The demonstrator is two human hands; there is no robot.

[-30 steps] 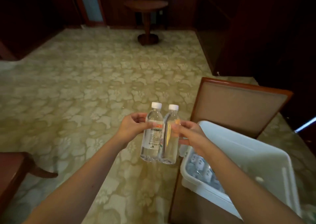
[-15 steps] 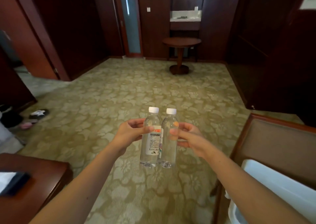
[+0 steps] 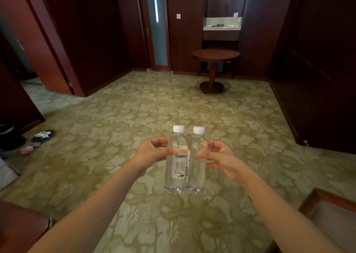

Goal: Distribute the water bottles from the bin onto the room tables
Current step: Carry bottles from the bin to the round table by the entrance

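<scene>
Grips the left bottle (image 3: 176, 168) in the left hand (image 3: 154, 152), thumb across the front and fingers curled behind, just above the label. Grips the right bottle (image 3: 196, 169) in the right hand (image 3: 219, 158) the same way, at about the same height. Holds both upright, white caps on, sides touching, out in front in mid-air above the patterned carpet (image 3: 134, 108). Faces the round table (image 3: 215, 54) by the far wall, well apart from the bottles. Takes in a corner of a wooden top (image 3: 19, 229) at lower left, part of a chair (image 3: 327, 206) at lower right, and slippers (image 3: 44, 136) on the floor at the left. No bin in view.

Looks like mid-carry: two bottles in hand, neither set down yet. Probably bound for the round table, though nothing here settles that. Left to do, by the look of it: cross the carpet, stand these two on a table, then fetch more from the bin. Cannot tell how many bottles remain there, nor whether tables out of sight have theirs.
</scene>
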